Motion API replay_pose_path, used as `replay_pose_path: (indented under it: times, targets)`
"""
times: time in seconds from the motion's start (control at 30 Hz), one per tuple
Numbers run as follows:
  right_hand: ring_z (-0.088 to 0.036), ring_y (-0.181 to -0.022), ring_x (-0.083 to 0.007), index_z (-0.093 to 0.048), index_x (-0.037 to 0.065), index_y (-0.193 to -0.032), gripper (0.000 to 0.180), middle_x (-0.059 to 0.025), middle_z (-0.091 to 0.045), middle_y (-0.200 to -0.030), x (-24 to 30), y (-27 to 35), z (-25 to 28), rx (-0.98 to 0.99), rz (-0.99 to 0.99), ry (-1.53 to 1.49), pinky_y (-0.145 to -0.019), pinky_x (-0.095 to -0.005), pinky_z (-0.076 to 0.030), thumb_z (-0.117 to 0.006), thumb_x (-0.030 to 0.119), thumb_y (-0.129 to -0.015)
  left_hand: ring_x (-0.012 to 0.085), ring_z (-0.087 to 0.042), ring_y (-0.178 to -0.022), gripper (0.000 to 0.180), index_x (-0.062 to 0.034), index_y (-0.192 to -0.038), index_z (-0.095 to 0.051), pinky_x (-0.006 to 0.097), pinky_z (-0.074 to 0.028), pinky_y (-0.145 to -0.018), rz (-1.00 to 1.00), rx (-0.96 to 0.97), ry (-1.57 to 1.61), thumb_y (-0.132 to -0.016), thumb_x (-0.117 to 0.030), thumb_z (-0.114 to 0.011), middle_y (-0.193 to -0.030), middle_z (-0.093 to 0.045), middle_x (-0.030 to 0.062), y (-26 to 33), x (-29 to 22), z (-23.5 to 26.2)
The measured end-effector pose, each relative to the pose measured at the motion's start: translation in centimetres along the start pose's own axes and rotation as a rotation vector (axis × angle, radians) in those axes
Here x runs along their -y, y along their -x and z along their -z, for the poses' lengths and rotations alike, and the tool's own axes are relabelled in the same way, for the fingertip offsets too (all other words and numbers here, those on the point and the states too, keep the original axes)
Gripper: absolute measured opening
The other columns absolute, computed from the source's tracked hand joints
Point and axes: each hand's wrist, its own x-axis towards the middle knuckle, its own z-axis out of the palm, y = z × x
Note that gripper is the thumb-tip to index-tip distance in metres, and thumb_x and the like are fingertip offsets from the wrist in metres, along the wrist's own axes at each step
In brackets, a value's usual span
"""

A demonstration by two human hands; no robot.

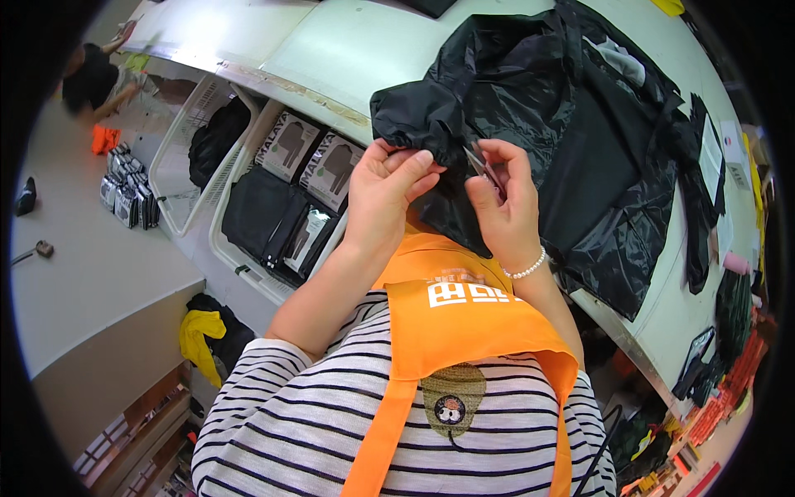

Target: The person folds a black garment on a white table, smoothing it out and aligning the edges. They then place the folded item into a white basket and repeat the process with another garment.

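A shiny black jacket (530,108) lies spread over the pale work table (331,50), part of it hanging over the near edge toward my orange apron. My left hand (389,182) is closed, pinching a gathered edge of the jacket between thumb and fingers. Close beside it, my right hand (507,195) is wrapped round a small pair of thread snips (487,166). The snips point up and left, their tips against the black cloth. Whether a thread lies between the blades is too small to tell.
Left of my arm, a white crate (217,224) holds folded black garments in printed packs. Beside it stands another white crate (170,170) with black cloth. Packed bundles (128,195) sit on the floor. Another person (91,79) is at the far left. A pink thread spool (735,263) lies at the right.
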Motion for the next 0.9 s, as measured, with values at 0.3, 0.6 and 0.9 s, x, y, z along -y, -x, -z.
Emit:
replay_pose_path:
  times: [0.3,0.6,0.9]
  targets:
    - [-0.063,-0.073,-0.0207,-0.054,0.005,-0.096,0.021,-0.0074,-0.057,-0.088,0.1,0.7,1.7,-0.048,0.149,0.377,-0.06,-0.0264,-0.051,-0.066,0.015,-0.083,0.0138,-0.062,-0.085,0.025,-0.0049,-0.105,-0.048,0.029,-0.049,-0.08,-0.012,0.073,0.032,-0.085,-0.005,-0.062,-0.093,-0.062,0.0039,-0.3,0.5,-2.5]
    - [-0.063,-0.071,-0.0207,-0.056,0.005,-0.093,0.017,-0.0076,-0.058,-0.086,0.3,0.6,1.6,-0.092,0.18,0.332,-0.058,-0.0257,-0.05,-0.066,0.014,-0.083,0.0131,-0.062,-0.085,0.027,-0.0053,-0.106,-0.046,0.027,-0.05,-0.075,0.017,0.108,0.017,-0.085,-0.005,-0.063,-0.092,-0.062,0.0035,-0.2,0.6,-2.8]
    - [-0.048,-0.065,-0.0046,-0.059,0.0,-0.094,0.02,0.0007,-0.055,-0.078,-0.9,-0.5,1.5,-0.171,-0.062,-0.054,-0.059,-0.018,-0.04,-0.069,0.013,-0.083,0.0137,-0.057,-0.093,0.022,-0.0063,-0.108,-0.051,0.033,-0.044,-0.087,0.005,0.186,0.137,-0.087,-0.008,-0.058,-0.101,-0.06,0.004,-0.6,1.7,-1.4]
